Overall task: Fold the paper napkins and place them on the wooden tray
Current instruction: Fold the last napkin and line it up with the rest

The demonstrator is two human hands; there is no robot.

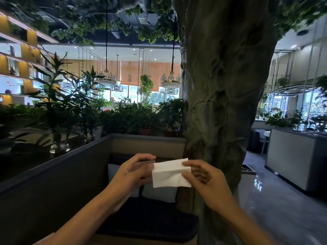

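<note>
- Item 1, paper napkin (169,174): 1 white sheet, already creased, held in the air in front of the chest, clear of any surface. Long axis runs roughly left to right between the 2 hands; lower edge hangs free.
- Item 2, left hand (136,171): at the napkin's left edge, fingers curled behind the sheet, thumb on top. It appears to pinch that edge, though the contact is partly hidden by the paper.
- Item 3, right hand (200,174): thumb and forefinger pinch the napkin's right end, at a small bunched crease near the upper corner.
- Item 4, wooden tray: not in view; its direction from the hands cannot be told.
- Key relation: the sheet spans the gap between both grips, each hand holding 1 end, neither nearer than the other. A next fold would likely bring 1 end across to meet the other along this long axis.
- Surroundings: dark booth partition (53,170) to the left, large tree trunk (221,85) just behind the hands, potted plants (74,103) beyond, dark cushioned seat (150,220) below.
</note>
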